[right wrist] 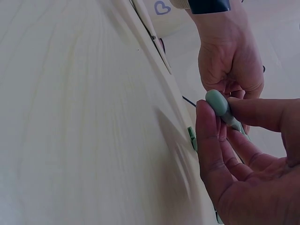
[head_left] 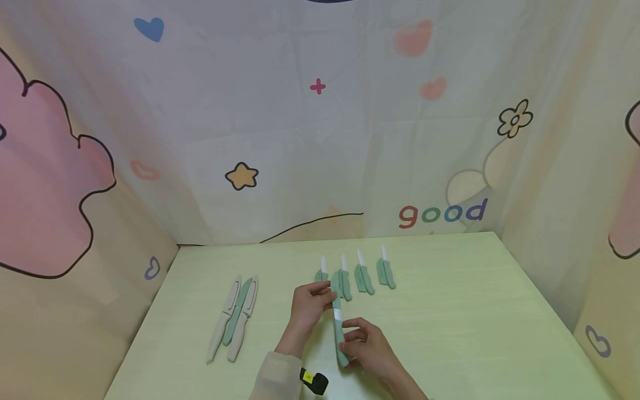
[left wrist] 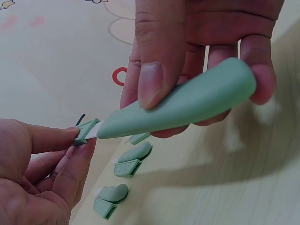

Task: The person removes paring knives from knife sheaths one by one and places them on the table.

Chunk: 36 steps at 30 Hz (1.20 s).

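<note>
A knife with a pale green handle (head_left: 341,347) is held over the table between both hands. My right hand (head_left: 372,350) grips the handle, thumb along one side and fingers on the other. With thumb and fingertips, my left hand (head_left: 306,308) pinches the green sheath (left wrist: 84,132) at the blade end. A short stretch of white blade (head_left: 338,314) shows between sheath and handle; the rest is hidden inside the sheath. In the left wrist view, the handle (left wrist: 178,108) slants up toward the right.
Several small green knives (head_left: 365,280) with white blades lie in a row at the back, sheaths beside them. On the left lie two beige knives (head_left: 237,336) in sheaths, a green knife (head_left: 235,322) between them. Patterned curtains (head_left: 280,139) surround the table (head_left: 475,322).
</note>
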Motion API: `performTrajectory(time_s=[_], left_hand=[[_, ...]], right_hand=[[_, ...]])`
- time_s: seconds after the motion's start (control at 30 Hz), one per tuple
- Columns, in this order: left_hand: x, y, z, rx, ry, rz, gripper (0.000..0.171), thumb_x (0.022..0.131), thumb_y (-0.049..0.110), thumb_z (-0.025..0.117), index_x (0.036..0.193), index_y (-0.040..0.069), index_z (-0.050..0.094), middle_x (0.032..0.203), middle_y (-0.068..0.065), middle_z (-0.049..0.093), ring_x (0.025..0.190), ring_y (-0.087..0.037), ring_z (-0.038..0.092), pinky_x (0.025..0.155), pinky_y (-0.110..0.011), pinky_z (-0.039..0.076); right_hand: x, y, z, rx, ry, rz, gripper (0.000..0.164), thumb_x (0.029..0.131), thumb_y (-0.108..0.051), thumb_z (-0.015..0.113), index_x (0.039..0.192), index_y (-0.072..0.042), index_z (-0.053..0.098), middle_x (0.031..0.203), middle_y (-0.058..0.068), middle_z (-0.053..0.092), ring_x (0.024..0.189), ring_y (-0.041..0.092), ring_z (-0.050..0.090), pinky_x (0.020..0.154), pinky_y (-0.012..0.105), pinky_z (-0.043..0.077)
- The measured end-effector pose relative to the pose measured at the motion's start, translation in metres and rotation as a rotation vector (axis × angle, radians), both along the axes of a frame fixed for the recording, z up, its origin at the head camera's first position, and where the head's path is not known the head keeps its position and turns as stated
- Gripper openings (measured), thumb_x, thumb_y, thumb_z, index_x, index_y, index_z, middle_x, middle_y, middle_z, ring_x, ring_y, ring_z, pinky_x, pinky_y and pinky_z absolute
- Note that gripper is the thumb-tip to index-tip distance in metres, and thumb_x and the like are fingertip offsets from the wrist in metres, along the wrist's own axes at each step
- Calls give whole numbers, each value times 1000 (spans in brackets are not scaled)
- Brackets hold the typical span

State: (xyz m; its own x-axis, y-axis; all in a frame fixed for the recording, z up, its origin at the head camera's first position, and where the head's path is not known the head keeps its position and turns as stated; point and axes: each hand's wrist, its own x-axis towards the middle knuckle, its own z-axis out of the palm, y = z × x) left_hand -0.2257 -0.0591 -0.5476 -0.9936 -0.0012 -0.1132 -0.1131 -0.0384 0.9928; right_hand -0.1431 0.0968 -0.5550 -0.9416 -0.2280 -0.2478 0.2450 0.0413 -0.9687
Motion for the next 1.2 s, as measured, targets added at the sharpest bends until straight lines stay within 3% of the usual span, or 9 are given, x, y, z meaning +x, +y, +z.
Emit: performTrajectory(time_s=[0.4,0.6,0.77,0.93,1.2], left_hand=[[-5,-4,0,29,-3,16,30,82,-2,72,112,-6,67,93,-15,67,83,-23,66,74,-32,61],[-11,-13,6,41,19,73,28,84,0,71,112,-2,68,100,-17,65,89,-26,65,84,-43,58],[-12,-17,6,59,9,63,29,84,1,72,113,-1,68,99,-17,65,92,-30,64,86,-44,56],[-7,-20,8,88,6,33,32,85,-3,70,116,-6,64,100,-21,65,92,-33,64,82,-42,59],[13,-19,31,56,-1,1,34,85,-5,67,118,-11,60,100,-22,64,93,-37,63,85,-46,57]], right_hand=[[3,1,-6,-6,-19,56,45,82,1,68,124,3,51,94,15,63,73,23,61,58,41,61],[12,0,-6,-40,-28,135,43,82,0,67,121,1,52,93,15,65,72,25,62,56,41,61],[13,2,-9,-65,-22,143,42,82,0,67,121,0,52,93,15,65,73,26,63,57,40,61],[13,4,-7,-55,-8,125,43,82,1,67,122,2,51,94,18,65,75,27,63,59,41,61],[9,6,-4,-45,0,66,45,84,1,68,125,3,49,92,14,64,74,24,62,60,43,61]])
